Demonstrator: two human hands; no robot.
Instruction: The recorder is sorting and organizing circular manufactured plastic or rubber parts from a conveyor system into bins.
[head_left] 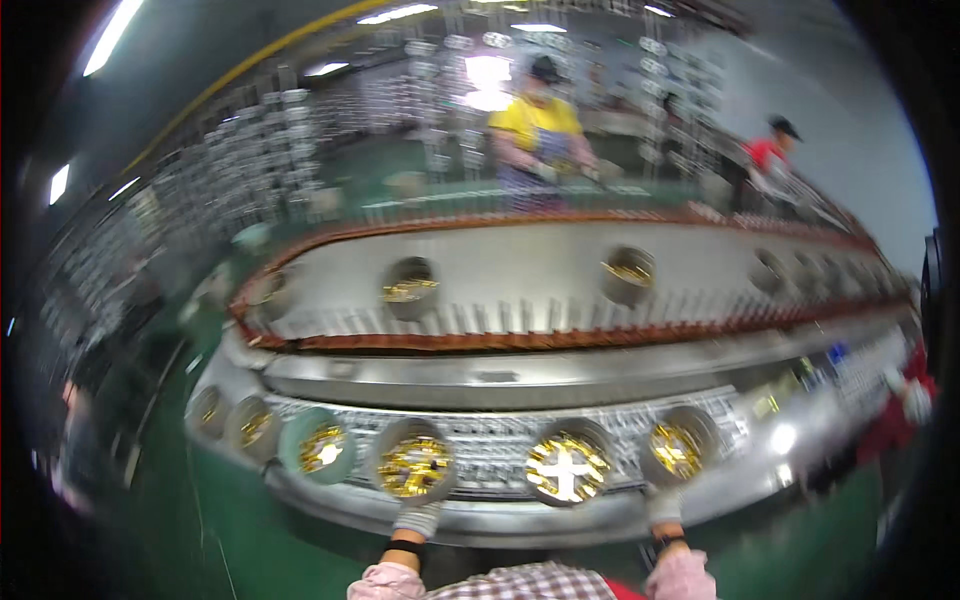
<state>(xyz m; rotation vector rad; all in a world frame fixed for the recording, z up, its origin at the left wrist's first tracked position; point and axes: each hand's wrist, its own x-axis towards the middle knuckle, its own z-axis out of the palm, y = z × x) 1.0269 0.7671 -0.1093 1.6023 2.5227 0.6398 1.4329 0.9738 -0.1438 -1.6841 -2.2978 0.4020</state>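
Head view: the person stands at a long, curved metal conveyor [500, 380], the picture blurred throughout. Both arms come in from the lower edge in pink sleeves, each ending in a grey knit glove with a dark wrist band.

The left hand [417, 517] rests against the near rim of the machine, directly under a round cup of brass-coloured parts [413, 464]. Its fingers are bunched at the rim, but the blur hides whether the grip is pressed together or spread, so I cannot tell. The right hand [665, 505] sits at the rim just below another round cup of brass parts [678, 447]; its grip is likewise too blurred to tell.

Along the near row I count six round cups in all, each a grey ring with shiny yellow metal inside. The one between the two hands [567, 469] glares white in its middle. The two at the far left are dimmer and smaller.

On the upper band of the machine, four round pockets [410, 288] show clearly, two with yellow contents.

Beyond the machine stand two people: one in a yellow shirt [535, 130], one in a red shirt with a dark cap [770, 150]. A red-sleeved gloved hand [912, 395] of a further person shows at the right edge.
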